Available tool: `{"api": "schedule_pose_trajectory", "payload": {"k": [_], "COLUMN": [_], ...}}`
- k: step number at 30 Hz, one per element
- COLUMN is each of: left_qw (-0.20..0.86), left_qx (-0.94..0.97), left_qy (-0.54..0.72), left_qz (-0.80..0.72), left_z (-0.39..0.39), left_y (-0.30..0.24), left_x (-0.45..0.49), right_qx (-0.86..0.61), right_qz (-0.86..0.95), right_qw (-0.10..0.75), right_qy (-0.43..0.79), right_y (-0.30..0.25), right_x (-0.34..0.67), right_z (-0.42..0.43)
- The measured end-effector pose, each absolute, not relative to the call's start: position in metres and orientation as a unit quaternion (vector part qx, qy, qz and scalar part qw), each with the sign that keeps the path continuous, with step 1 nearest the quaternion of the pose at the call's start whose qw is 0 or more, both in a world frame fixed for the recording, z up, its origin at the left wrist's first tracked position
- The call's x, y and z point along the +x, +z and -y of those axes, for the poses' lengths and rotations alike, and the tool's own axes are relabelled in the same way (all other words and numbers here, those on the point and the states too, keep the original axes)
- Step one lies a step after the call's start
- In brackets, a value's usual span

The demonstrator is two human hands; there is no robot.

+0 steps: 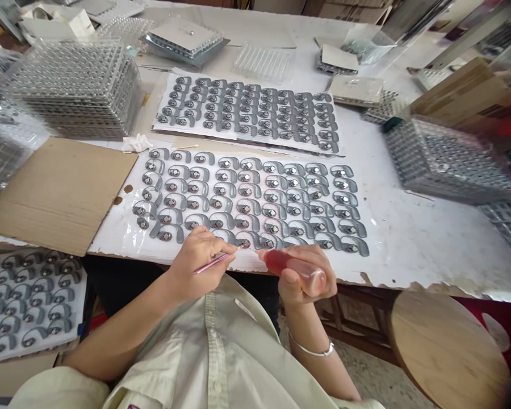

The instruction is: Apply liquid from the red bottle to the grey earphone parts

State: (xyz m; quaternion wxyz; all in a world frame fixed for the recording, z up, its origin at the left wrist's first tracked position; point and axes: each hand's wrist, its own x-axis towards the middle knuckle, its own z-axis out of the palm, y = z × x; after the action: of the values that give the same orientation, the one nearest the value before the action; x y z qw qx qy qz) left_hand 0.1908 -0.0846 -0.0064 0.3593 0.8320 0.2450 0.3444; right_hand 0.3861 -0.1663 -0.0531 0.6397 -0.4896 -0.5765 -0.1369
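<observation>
My left hand pinches a thin pink brush, whose pale tip reaches a grey ear-hook-shaped part in the front row. My right hand is wrapped around a translucent red-orange squeeze bottle holding liquid, with its narrow end pointing left towards that same part. Many such parts, each with a round metallic centre, lie in rows on a white sheet at the table's near edge. My hands hide some of the front row.
A second white sheet of parts lies behind, and a third sits at lower left. Stacks of clear trays rise on both sides. Cardboard lies left of the sheet, and a round wooden stool seat stands at lower right.
</observation>
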Motion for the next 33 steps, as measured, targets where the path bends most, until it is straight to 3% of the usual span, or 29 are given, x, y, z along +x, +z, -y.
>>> {"api": "schedule_pose_trajectory", "payload": {"k": [33], "left_qw": [0.420], "left_qx": [0.806], "left_qy": [0.280], "left_qz": [-0.309], "left_z": [0.073], "left_y": [-0.006], "left_x": [0.190], "right_qx": [-0.475], "right_qz": [0.640], "right_qw": [0.583], "right_qy": [-0.156], "right_y": [-0.049], "right_x": [0.383], "right_z": [0.167]}}
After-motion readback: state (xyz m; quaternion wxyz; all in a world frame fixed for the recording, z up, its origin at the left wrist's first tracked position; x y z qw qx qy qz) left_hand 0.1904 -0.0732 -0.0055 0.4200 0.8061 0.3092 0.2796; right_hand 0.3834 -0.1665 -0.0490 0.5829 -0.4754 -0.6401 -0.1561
